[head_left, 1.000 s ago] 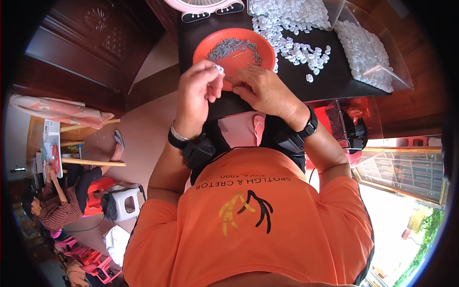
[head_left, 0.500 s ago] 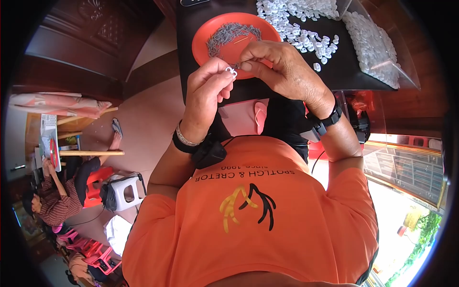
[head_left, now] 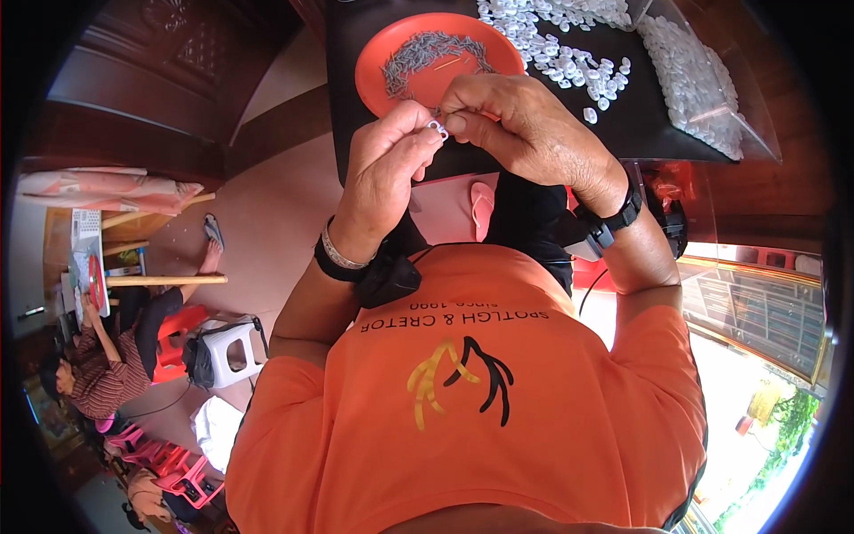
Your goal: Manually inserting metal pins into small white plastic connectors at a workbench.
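Note:
Between the thumb and forefinger of my left hand (head_left: 384, 165) is a small white plastic piece with two round holes (head_left: 438, 130). My right hand (head_left: 525, 129) is closed in a pinch right beside it, its fingertips meeting the white piece. Whatever the right fingers hold is too small and too covered to make out. Just beyond both hands, a round orange plate (head_left: 374, 76) holds a heap of thin grey screw-like pins (head_left: 418, 58). My right hand overlaps the plate's near edge.
Loose white plastic pieces (head_left: 578, 76) are spread on the black tabletop (head_left: 636, 116), right of the plate. A clear bin of similar pieces (head_left: 694, 84) stands at the far right. At the left, another person (head_left: 111, 374) sits working at a small table, near stools (head_left: 227, 351).
My left hand has moved slightly right and up, bringing the white piece against the right fingertips. The right hand has shifted only a little.

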Tool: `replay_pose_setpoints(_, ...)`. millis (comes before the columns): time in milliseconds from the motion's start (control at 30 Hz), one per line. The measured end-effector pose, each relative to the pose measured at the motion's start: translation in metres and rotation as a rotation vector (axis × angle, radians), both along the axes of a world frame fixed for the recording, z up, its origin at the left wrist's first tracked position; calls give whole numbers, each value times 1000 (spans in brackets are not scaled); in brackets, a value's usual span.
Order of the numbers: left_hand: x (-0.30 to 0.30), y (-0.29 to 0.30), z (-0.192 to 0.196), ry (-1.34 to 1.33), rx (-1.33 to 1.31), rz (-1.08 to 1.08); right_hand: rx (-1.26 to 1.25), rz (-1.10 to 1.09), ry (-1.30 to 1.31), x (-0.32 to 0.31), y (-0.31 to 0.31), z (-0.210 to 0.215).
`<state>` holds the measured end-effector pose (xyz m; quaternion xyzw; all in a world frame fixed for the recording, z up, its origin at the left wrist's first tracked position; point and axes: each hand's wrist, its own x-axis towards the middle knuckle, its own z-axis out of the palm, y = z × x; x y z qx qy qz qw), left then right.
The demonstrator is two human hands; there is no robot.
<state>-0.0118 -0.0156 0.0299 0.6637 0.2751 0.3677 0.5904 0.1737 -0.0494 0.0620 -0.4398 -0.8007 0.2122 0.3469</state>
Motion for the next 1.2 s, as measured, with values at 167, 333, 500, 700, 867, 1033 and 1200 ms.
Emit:
replay_pose_setpoints(167, -2, 1, -1, 52, 74, -40, 61, 17, -54, 0, -1, 0)
replay_pose_setpoints(333, -2, 1, -3, 57, 66, -66, 57, 64, -29, 1, -1, -5)
replay_pose_setpoints(500, -3, -6, 1, 80, -46, -71, 10, 86, -1, -1, -4, -7)
replay_pose_setpoints(700, 4, -5, -16, -59, -142, 18, -93, -97, 29, 7, -11, -9)
replay_pose_setpoints(867, -4, 1, -21, -181, -236, 50, 77, -632, 92, 69, -26, -23)
replay_pose_setpoints(1033, -1, 3, -23, -203, -274, 12, -73, -833, 0, 127, -47, -46)
replay_pose_setpoints(1200, 6, -2, -22, -189, -299, -25, -24, -881, -266, 123, -43, -65)
